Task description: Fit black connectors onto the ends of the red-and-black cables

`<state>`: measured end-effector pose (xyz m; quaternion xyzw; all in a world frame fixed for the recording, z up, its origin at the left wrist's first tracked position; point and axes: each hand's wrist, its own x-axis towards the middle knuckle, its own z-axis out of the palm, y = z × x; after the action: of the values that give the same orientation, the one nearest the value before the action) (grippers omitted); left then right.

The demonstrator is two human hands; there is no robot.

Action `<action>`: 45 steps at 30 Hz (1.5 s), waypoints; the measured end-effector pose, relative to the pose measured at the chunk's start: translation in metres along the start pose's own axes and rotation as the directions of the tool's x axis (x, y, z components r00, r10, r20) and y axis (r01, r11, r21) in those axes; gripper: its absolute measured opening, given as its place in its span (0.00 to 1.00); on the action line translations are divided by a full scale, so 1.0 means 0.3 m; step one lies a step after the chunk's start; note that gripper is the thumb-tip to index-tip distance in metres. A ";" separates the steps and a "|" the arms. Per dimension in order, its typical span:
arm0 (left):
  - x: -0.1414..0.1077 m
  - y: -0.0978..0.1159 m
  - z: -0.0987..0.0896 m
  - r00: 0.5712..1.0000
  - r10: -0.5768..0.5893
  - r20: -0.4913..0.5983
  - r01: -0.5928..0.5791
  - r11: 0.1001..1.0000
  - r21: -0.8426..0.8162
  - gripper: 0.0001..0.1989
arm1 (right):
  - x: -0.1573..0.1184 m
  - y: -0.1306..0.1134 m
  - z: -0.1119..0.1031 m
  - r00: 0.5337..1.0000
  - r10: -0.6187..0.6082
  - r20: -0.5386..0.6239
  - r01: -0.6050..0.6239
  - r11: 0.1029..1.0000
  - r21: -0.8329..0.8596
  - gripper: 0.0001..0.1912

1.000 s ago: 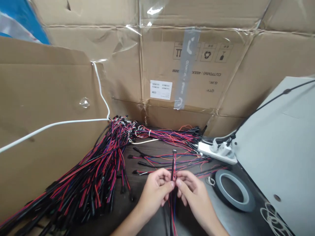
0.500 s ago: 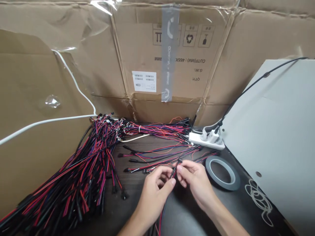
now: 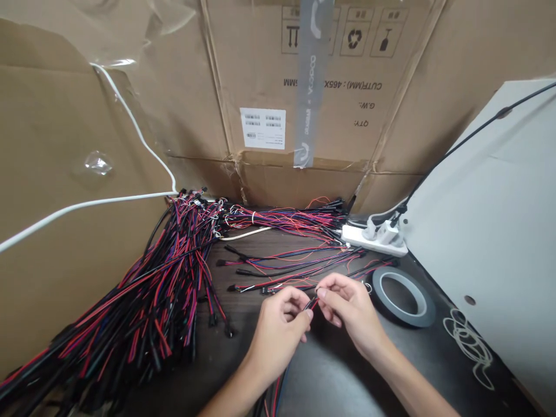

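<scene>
Between my hands is a black-and-red wire harness (image 3: 312,303), its tail running down toward the near edge of the view. My left hand (image 3: 284,324) pinches the wires just below their upper end with thumb and fingers. At that end, the thumb and forefinger of my right hand (image 3: 347,307) are closed on the harness tip, which they mostly cover. Several loose wire harnesses (image 3: 286,266) lie across the dark table (image 3: 330,370) beyond my hands.
A large heap of wire harnesses (image 3: 147,301) covers the left side. A tied bundle (image 3: 282,218) lies along the cardboard (image 3: 260,185) at the back. To the right are a white power strip (image 3: 373,240), a roll of black tape (image 3: 428,295) and a coiled thin cord (image 3: 469,347).
The view has tilted down slightly and shifted left. My right fingers now cover the black connector end that showed above them before. My left hand keeps its pinch on the wires.
</scene>
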<state>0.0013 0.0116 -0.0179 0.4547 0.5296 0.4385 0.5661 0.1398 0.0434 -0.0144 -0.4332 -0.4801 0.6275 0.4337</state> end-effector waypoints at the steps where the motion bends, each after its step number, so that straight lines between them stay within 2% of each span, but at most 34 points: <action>1: -0.001 -0.001 0.002 1.000 -0.008 0.011 0.008 1.000 -0.008 0.09 | -0.002 0.000 0.004 1.000 0.026 0.007 -0.026 1.000 0.010 0.16; 6: 0.003 0.004 -0.005 0.997 -0.018 0.078 0.026 0.994 -0.108 0.12 | -0.010 -0.001 0.010 0.986 0.105 0.130 -0.117 0.989 0.090 0.13; 11: 0.015 0.023 -0.025 0.997 -0.036 0.067 0.046 0.985 -0.168 0.14 | -0.008 -0.011 -0.016 0.969 0.022 0.245 -0.019 1.000 -0.015 0.14; 18: 0.011 0.025 -0.031 0.992 -0.032 0.126 0.051 0.987 -0.152 0.14 | 0.003 0.000 -0.042 0.961 -0.003 0.275 0.022 0.998 -0.065 0.13; 25: 0.004 0.034 -0.037 0.967 -0.154 0.203 0.206 0.941 -0.268 0.15 | 0.009 -0.005 -0.063 0.986 -0.083 0.141 0.085 0.996 -0.010 0.14; 30: -0.002 0.030 -0.046 0.921 -0.195 0.339 0.317 0.880 -0.355 0.12 | 0.020 -0.011 -0.073 0.984 -0.176 0.013 0.174 0.981 0.085 0.14; 36: -0.008 0.032 -0.053 0.853 -0.173 0.492 0.392 0.835 -0.386 0.11 | 0.033 -0.062 -0.118 0.950 -0.238 -0.204 0.279 0.939 0.202 0.12; 40: -0.015 0.046 -0.060 0.793 -0.216 0.569 0.467 0.816 -0.341 0.13 | 0.029 -0.105 -0.180 0.901 -0.288 -0.323 0.381 0.883 0.275 0.12; 43: -0.016 0.055 -0.068 0.770 -0.245 0.590 0.492 0.816 -0.304 0.16 | 0.023 -0.127 -0.210 0.892 -0.317 -0.323 0.413 0.863 0.292 0.11; 45: -0.015 0.069 -0.076 0.790 -0.248 0.561 0.465 0.838 -0.285 0.17 | 0.021 -0.133 -0.220 0.903 -0.308 -0.299 0.395 0.870 0.296 0.10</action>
<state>-0.0220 0.0125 0.0026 0.3131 0.3376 0.2874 0.8399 0.2067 0.0708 0.0131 -0.3270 -0.3755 0.5547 0.6666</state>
